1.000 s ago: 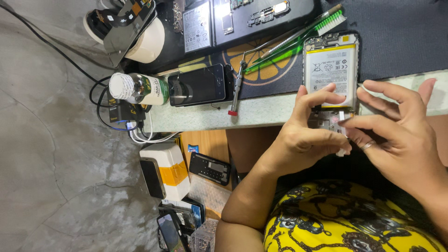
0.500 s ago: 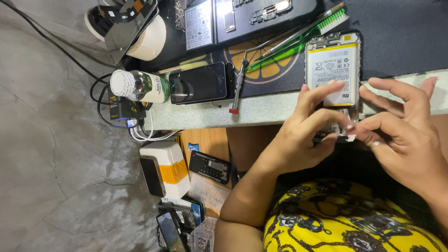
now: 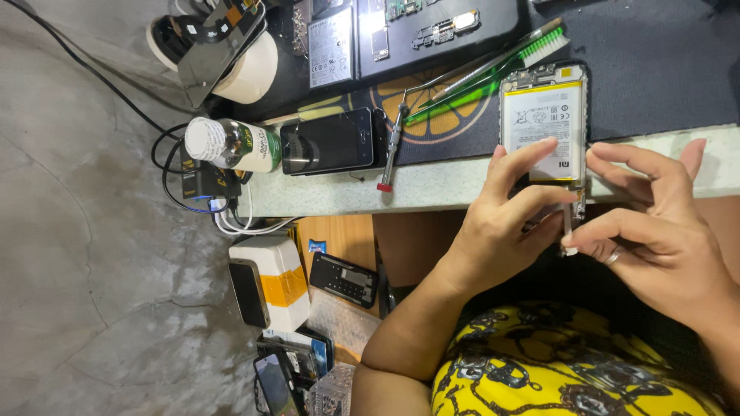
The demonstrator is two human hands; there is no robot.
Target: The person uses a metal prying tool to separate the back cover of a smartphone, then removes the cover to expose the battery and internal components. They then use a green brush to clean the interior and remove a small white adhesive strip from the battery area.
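Object in hand: opened phone (image 3: pixel 544 131), back cover off, pale battery exposed; it lies on the tabletop (image 3: pixel 432 189) edge, lower end hanging off toward me.
Left hand (image 3: pixel 501 231): I see the fingers spread over the battery's lower part, steadying it; its grip is loose, pressing rather than clasping.
Right hand (image 3: pixel 655 231): thumb and forefinger pinched shut on a small pale strip (image 3: pixel 569 227) at the phone's lower end. Whether that strip is still attached to the phone, I cannot tell.
Handling, my judgement: phone is light, rigid, smooth-edged; battery should not be bent or pierced; exposed board parts are fragile. The strip looks thin, flexible, easy to tear.
Where to hold: by the frame's long sides, flat support underneath; strip by its free end only.
Nearby: red-tipped screwdriver (image 3: pixel 389 150), green brush (image 3: pixel 493 69), small bottle (image 3: pixel 231 144), dark phone (image 3: pixel 327 141).
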